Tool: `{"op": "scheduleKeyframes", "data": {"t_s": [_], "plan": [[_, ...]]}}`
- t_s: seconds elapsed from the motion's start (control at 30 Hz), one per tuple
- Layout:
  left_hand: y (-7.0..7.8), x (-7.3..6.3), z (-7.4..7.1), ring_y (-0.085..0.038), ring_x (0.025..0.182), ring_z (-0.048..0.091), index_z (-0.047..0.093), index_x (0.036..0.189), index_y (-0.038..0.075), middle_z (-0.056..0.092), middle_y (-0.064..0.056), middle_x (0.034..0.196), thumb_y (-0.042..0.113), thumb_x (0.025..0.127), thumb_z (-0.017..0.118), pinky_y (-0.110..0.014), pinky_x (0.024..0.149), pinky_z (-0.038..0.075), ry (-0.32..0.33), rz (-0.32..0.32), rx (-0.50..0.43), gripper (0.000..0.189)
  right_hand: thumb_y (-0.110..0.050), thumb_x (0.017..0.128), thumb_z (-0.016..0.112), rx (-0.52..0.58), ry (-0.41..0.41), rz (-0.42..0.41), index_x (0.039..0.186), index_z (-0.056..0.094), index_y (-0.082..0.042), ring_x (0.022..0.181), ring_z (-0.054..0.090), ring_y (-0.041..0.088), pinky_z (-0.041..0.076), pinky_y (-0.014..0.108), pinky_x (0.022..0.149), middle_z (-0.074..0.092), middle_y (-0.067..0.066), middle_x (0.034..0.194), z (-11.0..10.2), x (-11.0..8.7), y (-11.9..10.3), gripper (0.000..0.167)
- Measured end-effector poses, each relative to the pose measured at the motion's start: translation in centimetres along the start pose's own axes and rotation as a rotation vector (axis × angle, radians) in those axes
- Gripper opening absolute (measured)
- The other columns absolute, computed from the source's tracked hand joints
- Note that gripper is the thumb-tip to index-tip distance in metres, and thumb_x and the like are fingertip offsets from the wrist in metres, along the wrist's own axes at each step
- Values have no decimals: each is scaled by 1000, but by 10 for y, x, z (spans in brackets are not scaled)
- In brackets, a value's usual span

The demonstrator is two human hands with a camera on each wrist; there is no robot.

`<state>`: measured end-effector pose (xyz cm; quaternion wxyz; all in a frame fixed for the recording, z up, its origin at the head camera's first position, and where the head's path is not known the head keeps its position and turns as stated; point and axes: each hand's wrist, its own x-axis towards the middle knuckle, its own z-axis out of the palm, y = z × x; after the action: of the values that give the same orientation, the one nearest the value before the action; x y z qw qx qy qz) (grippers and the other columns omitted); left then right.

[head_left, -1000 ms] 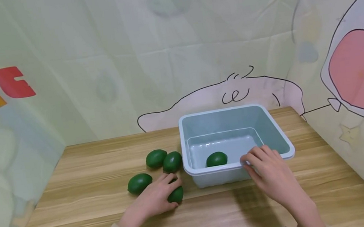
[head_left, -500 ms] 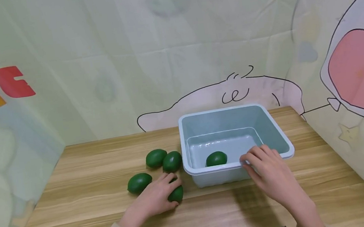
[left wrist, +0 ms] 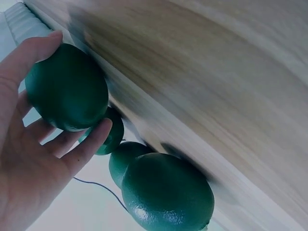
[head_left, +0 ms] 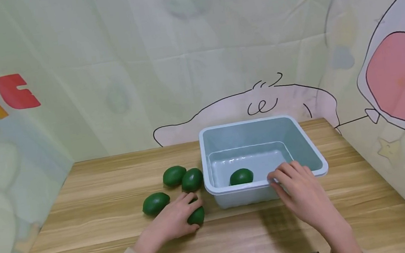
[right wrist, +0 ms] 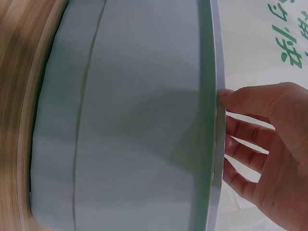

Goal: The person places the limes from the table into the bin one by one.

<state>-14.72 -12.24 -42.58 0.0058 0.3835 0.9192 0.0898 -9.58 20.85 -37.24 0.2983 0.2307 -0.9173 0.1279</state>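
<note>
My left hand (head_left: 176,219) curls its thumb and fingers round a glossy green lime (left wrist: 67,87) low over the table, left of the basin. Three more limes lie near it: one lime (head_left: 156,204) by the back of the hand, another lime (head_left: 174,176) further back, and a third lime (head_left: 192,180) beside the basin wall. At the front rim of the pale blue plastic basin (head_left: 233,189), my right hand (head_left: 302,194) pinches the edge between thumb and fingers. Inside the basin rests a single lime (head_left: 241,176). The right wrist view shows the thumb on the rim (right wrist: 219,120).
The wood-grain table (head_left: 110,176) backs onto a pale cloth (head_left: 123,68) printed with cartoon figures and letters. The basin stands right of the middle, near the table's back edge. Cloth also hangs along both sides.
</note>
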Motion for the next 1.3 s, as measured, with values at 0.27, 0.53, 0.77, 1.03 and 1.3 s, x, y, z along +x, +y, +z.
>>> {"op": "scheduleKeyframes", "data": {"t_s": [0.27,0.53,0.77,1.03,1.3], "plan": [[0,1,-3,-29,116,54,62,123,11,57,-9,122,29,76,79,-44,91,52,-25,-33,-37,53,-14,83,71,0,-9,6,92,68,-17,84,50,15,36,30,68,60,-6,88,0,0,0,10],[2,0,-7,-29,114,55,62,123,11,58,-9,121,28,75,79,-44,90,52,-10,-27,-30,54,-12,81,72,6,-6,5,91,68,-17,84,50,15,36,31,68,60,-6,87,-1,0,-1,12],[5,-1,-11,-27,113,55,62,122,11,58,-7,120,28,75,79,-43,89,52,7,-24,-30,53,-11,80,73,-1,-5,8,91,67,-17,84,50,15,36,30,68,60,-6,87,0,0,-1,13],[9,-2,-16,-27,113,55,62,121,11,58,-7,119,29,75,79,-43,91,52,19,-11,-19,53,-11,81,73,-4,-14,7,92,68,-17,85,51,16,37,31,69,61,-5,88,0,0,0,14],[12,-2,-21,-25,113,54,62,121,12,58,-5,118,29,75,79,-42,90,52,22,-11,-9,52,-11,80,74,1,-16,12,91,67,-16,84,50,16,37,31,69,60,-5,87,-1,0,-1,14]]}}
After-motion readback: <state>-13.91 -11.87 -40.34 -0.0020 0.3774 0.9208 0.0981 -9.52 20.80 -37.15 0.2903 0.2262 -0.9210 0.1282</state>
